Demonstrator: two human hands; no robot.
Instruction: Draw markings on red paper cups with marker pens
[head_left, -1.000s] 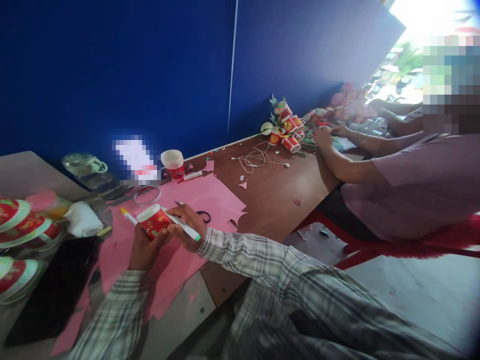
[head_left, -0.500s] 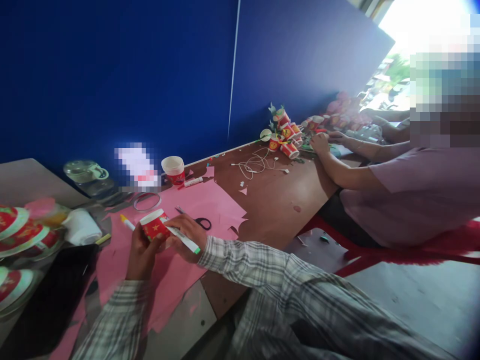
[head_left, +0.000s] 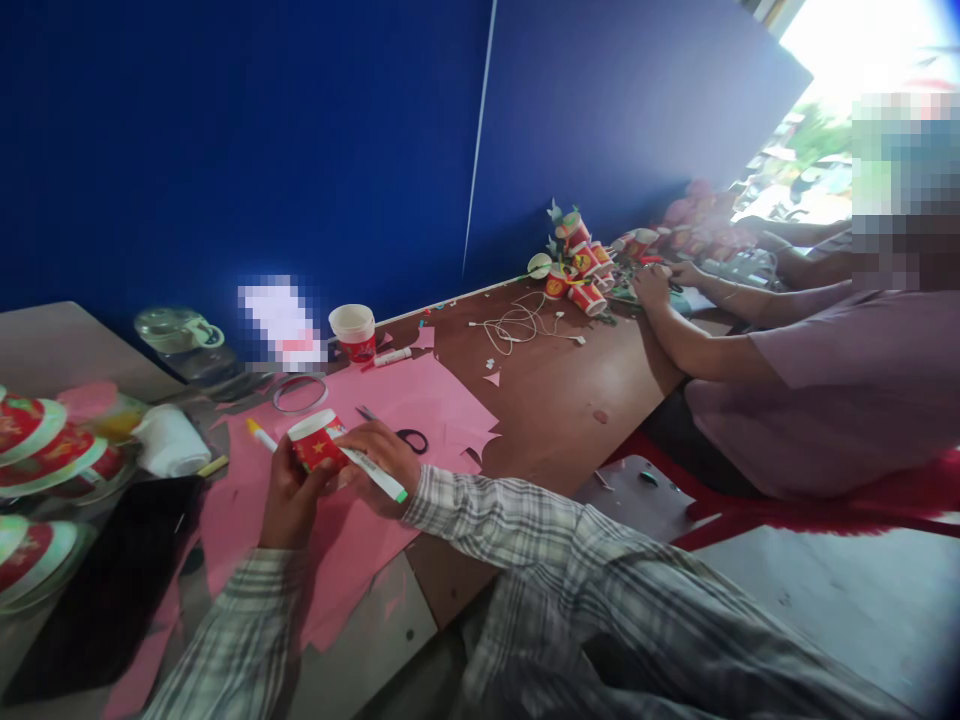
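My left hand (head_left: 292, 495) grips a red paper cup (head_left: 316, 445) with a white rim and a yellow star on its side. The cup is held tilted above pink paper (head_left: 360, 580). In my right hand (head_left: 386, 455) is a white marker (head_left: 375, 472) with a green end, and its other end points at the cup's side. Where the marker meets the cup is hidden by my fingers. Just beyond my right hand lie scissors (head_left: 411, 440) with dark handles. A yellow-tipped marker (head_left: 260, 434) rests left of the cup.
Behind stand stacked paper cups (head_left: 352, 332), a roll of tape (head_left: 300, 393) and a clear jug (head_left: 180, 340). A black phone-like slab (head_left: 105, 590) and red-and-white decorated objects (head_left: 45, 440) lie left. White earphones (head_left: 517, 322) and a cup bouquet (head_left: 581, 265) are farther right, near a co-worker's hands (head_left: 664, 285).
The whole view has shifted slightly. Both hands keep hold of the cup and the marker, with little visible movement between them.
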